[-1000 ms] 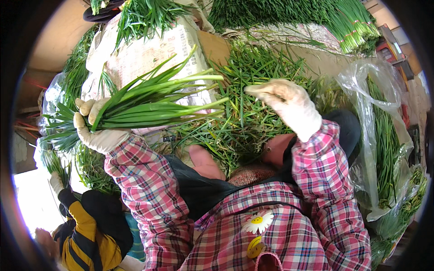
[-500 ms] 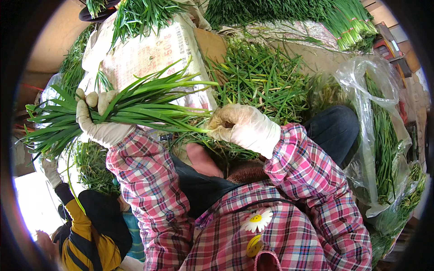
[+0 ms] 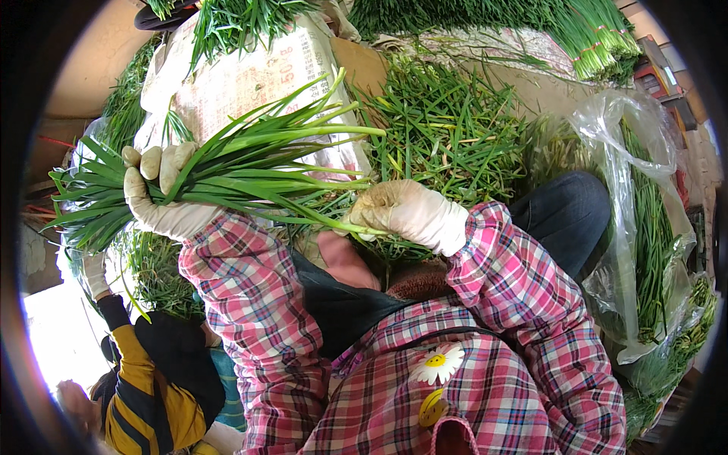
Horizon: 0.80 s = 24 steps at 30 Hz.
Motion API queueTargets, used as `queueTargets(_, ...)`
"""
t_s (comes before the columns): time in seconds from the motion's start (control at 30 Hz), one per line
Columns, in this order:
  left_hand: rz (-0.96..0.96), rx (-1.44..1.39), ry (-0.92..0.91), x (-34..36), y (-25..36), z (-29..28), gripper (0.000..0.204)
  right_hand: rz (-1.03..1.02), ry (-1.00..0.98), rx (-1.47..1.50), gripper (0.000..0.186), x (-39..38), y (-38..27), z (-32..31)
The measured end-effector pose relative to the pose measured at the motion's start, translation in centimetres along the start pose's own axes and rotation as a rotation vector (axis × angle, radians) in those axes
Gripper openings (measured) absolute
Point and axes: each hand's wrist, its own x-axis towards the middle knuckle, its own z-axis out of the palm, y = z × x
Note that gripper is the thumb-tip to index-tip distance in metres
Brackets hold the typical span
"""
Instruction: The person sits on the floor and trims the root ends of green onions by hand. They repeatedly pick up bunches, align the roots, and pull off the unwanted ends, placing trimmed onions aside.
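Observation:
Both my hands wear pale gloves with stained fingertips. My left hand [image 3: 163, 193] is closed around a loose bunch of garlic chives [image 3: 250, 182], its leaf tips hanging out to the left and the pale stem ends pointing right. My right hand [image 3: 409, 212] has its fingers curled shut at the lower stem ends, where one stalk [image 3: 322, 220] runs to the fingertips. Other stem ends stick out above that hand, untouched by it. The palm side of the right hand is hidden.
A heap of loose green leaves [image 3: 447, 136] lies ahead, beside a white printed sack [image 3: 227, 98] with chives on top. Tied bundles [image 3: 599, 53] lie at the far right. A clear plastic bag [image 3: 626, 174] holds more chives at right. Another person in a yellow-black sleeve [image 3: 136, 364] sits at lower left.
My right hand has tipped slightly, and the stalk at its fingertips now angles lower, apart from the other stems. The bunch stays in my left hand.

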Motion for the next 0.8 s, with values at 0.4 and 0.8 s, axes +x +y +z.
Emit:
queueTargets(0.4, -0.012, 0.041, 0.110, 0.1, 0.1, -0.4, 0.023, -0.180, 0.337, 0.063, 0.025, -0.8, -0.8, 1.8)
queueTargets(0.8, -0.159, -0.203, 0.183, -0.3, 1.6, -4.3, 0.021, -0.361, 0.475, 0.002, 0.047, -3.7, -3.7, -4.3)
